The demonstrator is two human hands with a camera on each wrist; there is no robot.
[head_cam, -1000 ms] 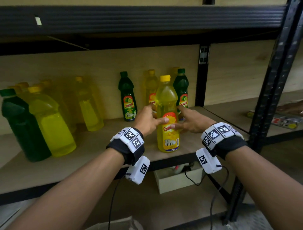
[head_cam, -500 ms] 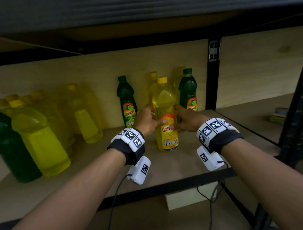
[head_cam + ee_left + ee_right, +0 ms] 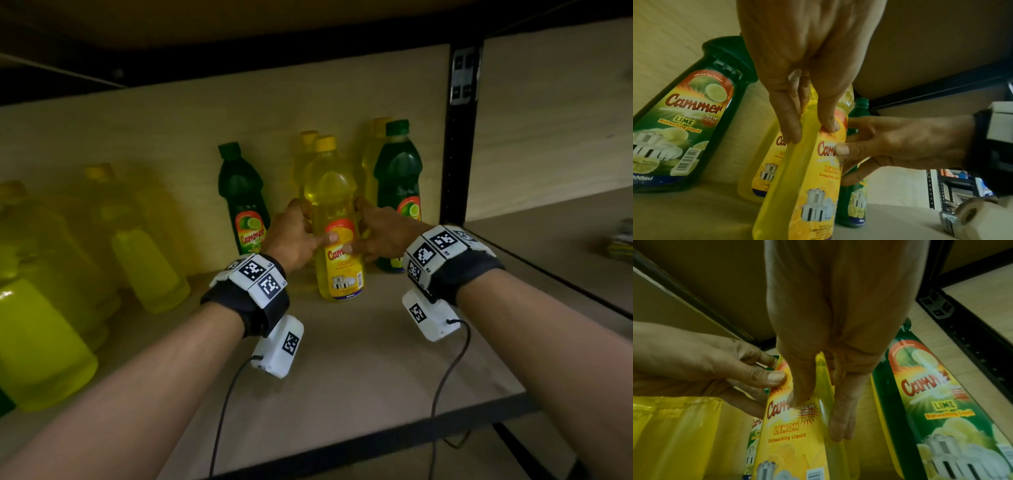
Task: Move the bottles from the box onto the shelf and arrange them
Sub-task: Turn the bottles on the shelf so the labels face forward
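A yellow lemon dish-liquid bottle (image 3: pixel 337 274) with a yellow cap stands upright on the wooden shelf (image 3: pixel 359 359). Both hands hold it at label height. My left hand (image 3: pixel 308 229) grips its left side, thumb on the label front and fingers behind. My right hand (image 3: pixel 358 228) grips the right side the same way. The left wrist view shows the left hand (image 3: pixel 809 116) on the bottle (image 3: pixel 803 186), with the right thumb against the label. In the right wrist view, the right hand (image 3: pixel 818 386) straddles the bottle (image 3: pixel 793 443).
Close behind stand two more yellow bottles (image 3: pixel 306 154), flanked by a green lime bottle (image 3: pixel 243 202) on the left and another (image 3: pixel 399 178) on the right. Large yellow jugs (image 3: pixel 41 308) fill the shelf's left. A black upright (image 3: pixel 459 144) bounds the right.
Both hands have slid the yellow bottle back from the shelf's front edge toward the bottles at the rear, keeping their hold. My head has come closer to the shelf.
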